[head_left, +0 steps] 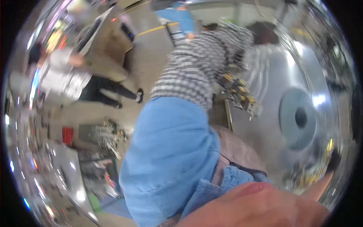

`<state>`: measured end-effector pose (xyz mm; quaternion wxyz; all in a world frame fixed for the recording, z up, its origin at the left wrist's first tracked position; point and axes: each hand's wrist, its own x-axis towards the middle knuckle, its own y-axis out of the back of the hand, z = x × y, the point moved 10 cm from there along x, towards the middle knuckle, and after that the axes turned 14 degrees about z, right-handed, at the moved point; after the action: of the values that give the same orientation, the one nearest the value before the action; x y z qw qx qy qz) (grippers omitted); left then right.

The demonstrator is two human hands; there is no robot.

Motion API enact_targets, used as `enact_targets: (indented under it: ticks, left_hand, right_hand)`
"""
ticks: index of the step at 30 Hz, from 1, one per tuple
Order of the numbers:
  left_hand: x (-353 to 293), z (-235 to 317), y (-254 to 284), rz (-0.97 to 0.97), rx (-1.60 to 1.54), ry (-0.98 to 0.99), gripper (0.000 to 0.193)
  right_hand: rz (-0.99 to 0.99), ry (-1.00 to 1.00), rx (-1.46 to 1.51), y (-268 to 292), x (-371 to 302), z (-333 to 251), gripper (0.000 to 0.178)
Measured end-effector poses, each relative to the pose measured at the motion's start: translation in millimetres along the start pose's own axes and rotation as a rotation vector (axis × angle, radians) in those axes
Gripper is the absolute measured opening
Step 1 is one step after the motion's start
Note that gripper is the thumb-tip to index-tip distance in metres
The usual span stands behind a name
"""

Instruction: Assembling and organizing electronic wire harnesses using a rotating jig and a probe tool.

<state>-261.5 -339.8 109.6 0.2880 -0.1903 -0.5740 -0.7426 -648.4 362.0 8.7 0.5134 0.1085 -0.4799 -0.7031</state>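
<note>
My left arm, in a black-and-white checked sleeve [189, 72] below a blue denim shoulder, reaches up across the view. At its end my left hand [264, 33] shows as a dark, blurred shape, seemingly gloved, over the far edge of a shiny metal table [261, 140]. Its fingers cannot be made out. Pale strips [261, 72] show on the metal just below it. At the lower right, my bare right forearm [318, 186] ends in a dark, smeared right hand [334, 162]. Blurred yellow and silver metal pieces [312, 174] lie beside it.
A grey disc [287, 117] with a dark centre lies on the table. Metal parts with yellow pieces [238, 92] cluster at its left edge. A person in white [64, 77] stands left near a brown cabinet [104, 49]; someone in blue [185, 20] is at the top. A red box [67, 135] sits left.
</note>
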Motion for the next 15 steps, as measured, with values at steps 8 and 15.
enact_targets:
  ticks: [8,15]
  left_hand:
    - [9,-1,5,0.010,-0.045,0.011,0.066]
    - [-9,34,34,0.102,0.207,-0.091,0.031]
  right_hand:
    - [0.071,-0.585,0.557,122,104,-127,0.038]
    - [0.021,-0.671,0.622,152,148,-193,0.048]
